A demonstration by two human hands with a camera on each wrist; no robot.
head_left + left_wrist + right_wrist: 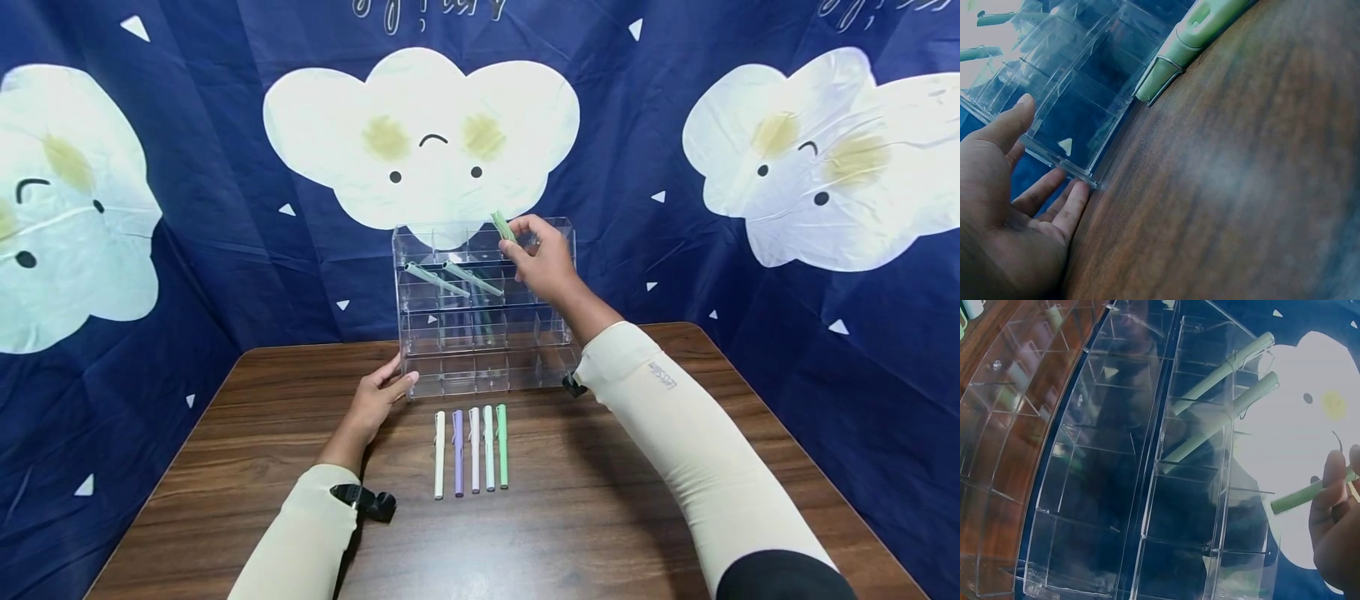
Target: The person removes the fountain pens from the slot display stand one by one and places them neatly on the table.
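Observation:
A clear acrylic tiered rack [457, 385] with small compartments stands upright on the table. At its lower left corner my left hand [372, 406] holds the side, thumb toward the front and fingertips against the edge in the left wrist view. Above the right part of the top tier, my right hand [547, 262] pinches a light green pen [1297, 499] between thumb and fingers; the pen is tilted. Two grey-green capped pens [437, 280] [1225, 419] lean side by side in compartments of an upper tier, toward the left.
In front of the rack several capped pens lie in a row: white [439, 454], purple [458, 454], pale pink [475, 450], pale mint [489, 447] and green [502, 446]. A dark blue cloth [225, 250] with white clouds hangs behind the wooden table [480, 554].

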